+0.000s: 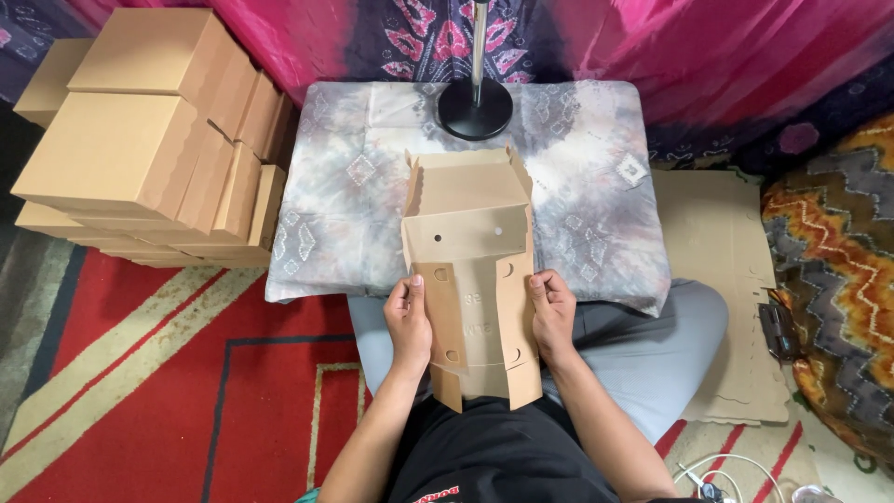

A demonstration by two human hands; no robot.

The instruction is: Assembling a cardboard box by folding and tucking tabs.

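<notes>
Both hands, left [408, 321] and right [553, 312], fingers pinching half-folded box blank [470, 270]; sides up, rest flat. Finished boxes [149, 140] stacked left.

stacked cardboard boxes [149, 140], black lamp base [476, 108], flat cardboard sheet [722, 279], red rug [186, 373]

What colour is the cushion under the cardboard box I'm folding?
The cushion is grey and white tie-dye with small diamond motifs, seen clearly in the head view.
</notes>
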